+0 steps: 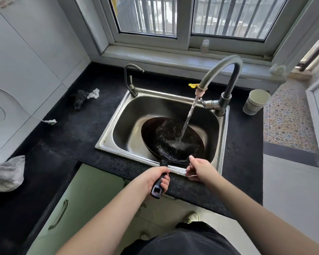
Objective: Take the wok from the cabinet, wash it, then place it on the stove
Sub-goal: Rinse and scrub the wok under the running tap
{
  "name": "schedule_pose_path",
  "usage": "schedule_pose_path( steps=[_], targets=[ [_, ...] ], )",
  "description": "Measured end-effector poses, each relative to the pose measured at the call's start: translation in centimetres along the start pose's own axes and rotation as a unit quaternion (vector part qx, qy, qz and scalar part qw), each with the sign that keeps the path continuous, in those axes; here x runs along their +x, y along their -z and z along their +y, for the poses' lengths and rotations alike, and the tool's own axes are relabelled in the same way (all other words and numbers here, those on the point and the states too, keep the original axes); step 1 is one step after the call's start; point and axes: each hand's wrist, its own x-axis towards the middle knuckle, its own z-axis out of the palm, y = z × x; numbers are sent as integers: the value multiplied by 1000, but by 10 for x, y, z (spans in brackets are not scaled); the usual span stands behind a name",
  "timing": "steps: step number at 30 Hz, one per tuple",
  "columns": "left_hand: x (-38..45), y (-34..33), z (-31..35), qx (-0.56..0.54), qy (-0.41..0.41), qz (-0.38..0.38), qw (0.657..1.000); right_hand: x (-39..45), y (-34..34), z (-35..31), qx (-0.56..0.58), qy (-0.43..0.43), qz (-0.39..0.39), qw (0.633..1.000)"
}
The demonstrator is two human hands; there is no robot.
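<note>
Wok [171, 140] tilted in sink [118, 115] under running faucet [221, 74], handle clamped in left hand [157, 179] fingers; right hand [198, 169] hovered loosely curled at near rim, empty. Risked splashing onto dark surface [81, 133], or slipping from wet one-handed grip.

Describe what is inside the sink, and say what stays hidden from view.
Inside the sink lies a black wok, tilted, its handle in the left hand. Water from the tap pours into it. The wok covers the sink floor, so the drain cannot be seen.
</note>
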Motion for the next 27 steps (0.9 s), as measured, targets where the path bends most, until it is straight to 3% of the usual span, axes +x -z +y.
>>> schedule_pose_path(
  steps=[5,9,13,16,20,27],
  targets=[
    [-12,-9,8,-32,-6,-74,997,-13,-42,8,26,-86,-34,995],
    [-29,-6,20,-127,-6,-136,982,-17,-68,8,169,-168,-96,966],
    [-40,11,16,-192,-4,-171,966,-18,-89,-1,265,-170,-124,941],
    [-44,23,8,-211,-11,-190,959,-25,-103,-9,268,-177,-115,940],
    [-50,31,6,-153,-13,-182,971,-28,-111,-13,294,-172,-96,935],
    [-71,36,16,45,-81,-58,994,-33,-133,-25,307,-153,-91,935]
  ],
)
